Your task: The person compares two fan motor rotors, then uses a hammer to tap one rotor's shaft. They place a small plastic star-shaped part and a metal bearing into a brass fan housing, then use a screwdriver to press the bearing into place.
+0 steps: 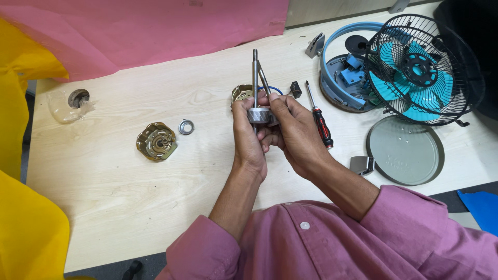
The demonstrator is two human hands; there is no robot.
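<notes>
Both hands raised over the middle of the pale wooden bench (129,207). Left hand (248,136) curled shut around a small grey metal rotor (258,115), gripping its drum from the left, with the rotor's shaft (254,72) standing upright above the fingers. Right hand (293,132) closed against the rotor's right side, pinching a thin metal tool (263,80) that leans against the shaft. Just behind the hands, partly hidden, a brass-coloured motor housing (240,93) with a blue wire and a small black plug (295,89). Just right of the right hand, a red-and-black screwdriver (320,120) lying flat. Well to the left, a brass end cap (156,141) with a small silver ring (186,126) beside it; further left, a clear plastic bag (65,106). At far right, a black fan guard with teal blades (420,70), a blue-rimmed base (345,78) beside it, and nearer, a grey round plate (405,150) and a small metal bracket (361,165). Pink cloth (155,26) draped along the far edge.
</notes>
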